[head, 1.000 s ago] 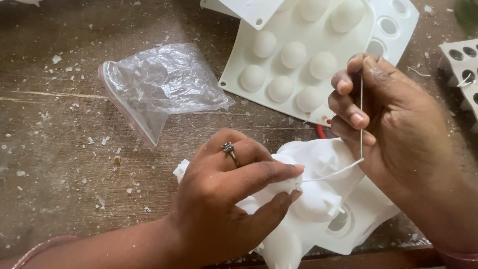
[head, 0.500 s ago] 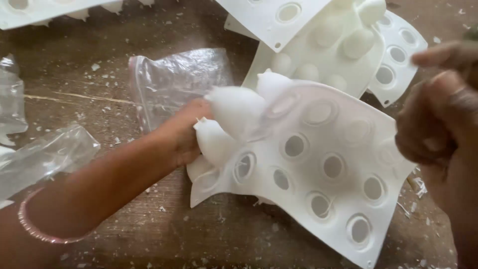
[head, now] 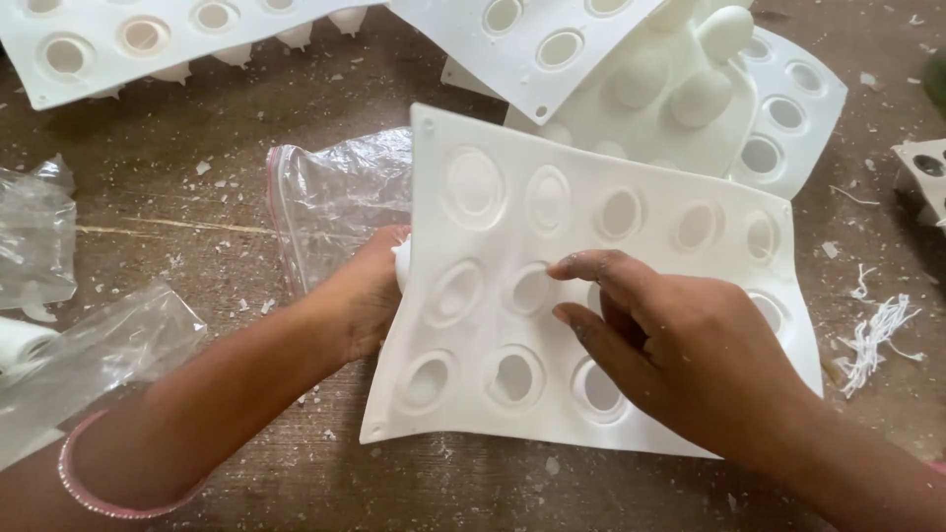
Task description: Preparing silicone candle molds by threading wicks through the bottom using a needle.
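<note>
Closest to the camera, the right hand (head: 680,355) lies flat on top of a white silicone mould sheet (head: 473,374), fingers spread a little and the fingertips (head: 567,266) pressing around one of the round cavities near the middle; it isn't gripping anything. The sheet sits hole-side up on the wooden table (head: 197,227), tilted a bit with its left edge lifted. The left hand (head: 365,286) is tucked under that left edge, so the fingers are hidden and I can't tell if they're closed on it; there's a pink bangle (head: 84,483) on that wrist. Just behind the left hand is a crumpled clear zip bag (head: 330,197), more clear plastic (head: 89,335) off to the left. A tuft of white wick strings (head: 877,330) lies at right. Further back, more white moulds (head: 690,89) are stacked, some dome-side up, and another sheet (head: 118,44) runs along the top left.
</note>
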